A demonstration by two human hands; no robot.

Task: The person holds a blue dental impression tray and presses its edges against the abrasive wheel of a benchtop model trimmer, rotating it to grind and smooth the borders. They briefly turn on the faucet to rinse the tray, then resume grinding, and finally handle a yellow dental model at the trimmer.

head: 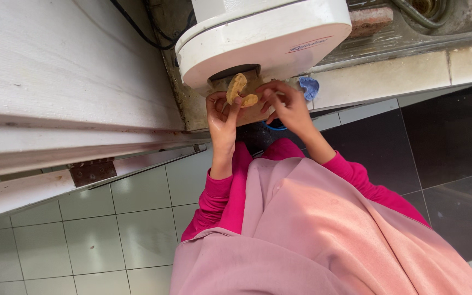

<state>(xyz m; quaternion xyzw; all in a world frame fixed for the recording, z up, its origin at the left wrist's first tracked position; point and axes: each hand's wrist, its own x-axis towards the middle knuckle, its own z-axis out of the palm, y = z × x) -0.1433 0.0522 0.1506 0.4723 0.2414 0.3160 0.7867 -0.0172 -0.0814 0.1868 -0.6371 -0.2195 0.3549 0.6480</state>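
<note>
tan horseshoe-shaped plaster cast (240, 90), upright, at trimmer mouth

The white machine (263, 41) overhangs the tabletop (389, 76) edge, closing the space above both hands. The yellowish horseshoe cast (240, 92) fills the gap at its dark opening. To the right, a blue tray (309, 87) sits near (just beside the fingers). A white door (66, 82) walls the left; below, the tiled floor (116, 218) side lies open.

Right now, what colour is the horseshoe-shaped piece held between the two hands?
The horseshoe-shaped piece is tan-yellow, seen best in the head view, the only one.
</note>
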